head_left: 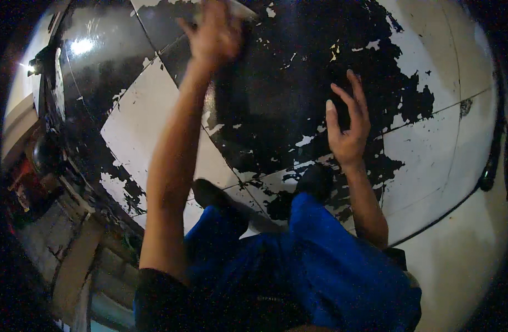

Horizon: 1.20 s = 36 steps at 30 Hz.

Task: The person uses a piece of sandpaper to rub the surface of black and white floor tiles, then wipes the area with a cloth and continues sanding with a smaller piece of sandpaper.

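My left hand is stretched far forward at the top edge of the head view, over the dark floor. Its thumb sticks out to the left; the other fingers are blurred and partly cut off. A pale, curved-edged piece shows beside those fingers, and whether the hand touches it is unclear. My right hand hovers with bent, spread fingers and holds nothing. Below both hands lies a ragged, shiny black layer, broken in patches over white floor tiles.
My dark shoes and blue trousers are at the lower middle. A bright lamp shines at the far left, above dim clutter. A thin dark strip curves across the floor on the right.
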Motion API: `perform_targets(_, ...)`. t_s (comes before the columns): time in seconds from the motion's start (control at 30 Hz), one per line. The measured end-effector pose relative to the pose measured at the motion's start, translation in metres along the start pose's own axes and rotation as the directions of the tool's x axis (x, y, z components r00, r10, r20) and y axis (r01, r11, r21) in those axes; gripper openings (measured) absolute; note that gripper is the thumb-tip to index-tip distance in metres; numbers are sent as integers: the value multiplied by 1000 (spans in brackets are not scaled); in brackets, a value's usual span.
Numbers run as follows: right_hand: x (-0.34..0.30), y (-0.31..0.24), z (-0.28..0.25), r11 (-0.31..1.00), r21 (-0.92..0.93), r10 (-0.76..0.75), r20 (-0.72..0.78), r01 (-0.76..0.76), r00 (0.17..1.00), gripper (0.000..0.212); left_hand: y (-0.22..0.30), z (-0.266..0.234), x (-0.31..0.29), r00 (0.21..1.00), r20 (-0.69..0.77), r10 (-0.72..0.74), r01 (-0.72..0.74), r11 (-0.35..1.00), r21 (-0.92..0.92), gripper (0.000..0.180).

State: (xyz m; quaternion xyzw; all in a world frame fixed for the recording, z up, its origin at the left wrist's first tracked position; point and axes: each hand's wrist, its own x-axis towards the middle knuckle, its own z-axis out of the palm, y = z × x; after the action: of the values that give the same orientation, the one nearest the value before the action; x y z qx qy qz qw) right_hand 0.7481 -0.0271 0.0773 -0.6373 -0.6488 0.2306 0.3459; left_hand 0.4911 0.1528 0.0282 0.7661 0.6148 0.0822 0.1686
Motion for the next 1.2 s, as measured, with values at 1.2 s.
perform_targets(1.2, -5, -39, 44, 972, -225, 29, 411, 70, 911, 65, 57, 17, -150, 933, 278, 229, -256, 964, 66, 83)
